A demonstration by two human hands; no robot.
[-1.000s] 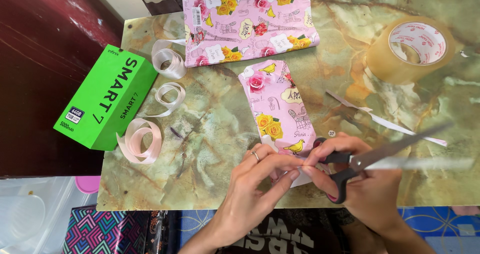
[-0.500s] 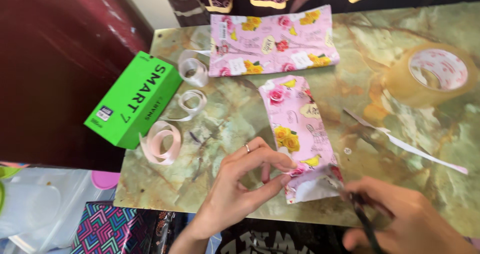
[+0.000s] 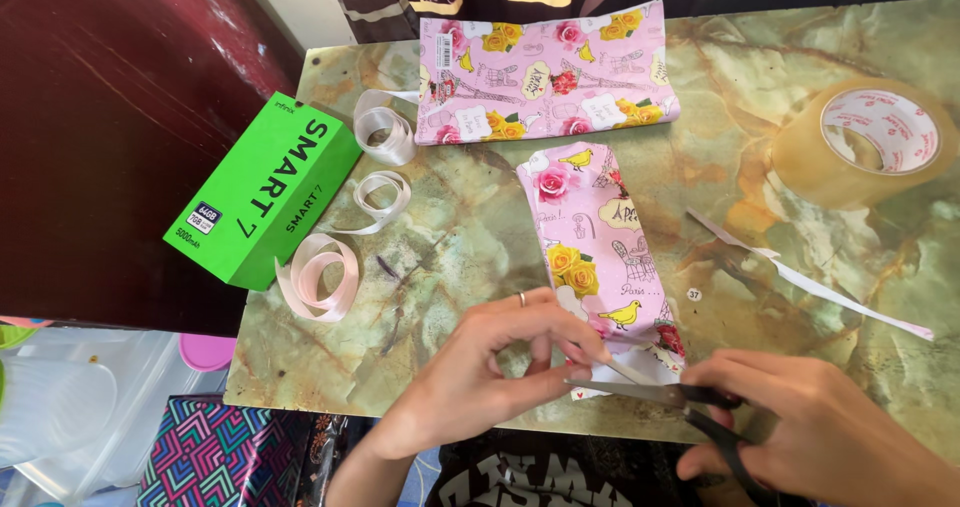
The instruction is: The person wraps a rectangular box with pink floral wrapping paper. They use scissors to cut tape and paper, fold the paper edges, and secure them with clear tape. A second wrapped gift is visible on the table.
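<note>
At the lower centre of the frame, my left hand pinches the near edge of a parcel wrapped in pink floral paper, steadying it for trimming. My right hand grips black-handled scissors, blades at that edge. Around it on the marble tabletop: a green box, ribbon coils, folded paper, a tape roll.

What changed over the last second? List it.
The right hand drew the scissors down from over the table to the near edge, blades now at the wrapped parcel's end flap. The left hand keeps its grip there. Green box, ribbons, tape roll unmoved.
</note>
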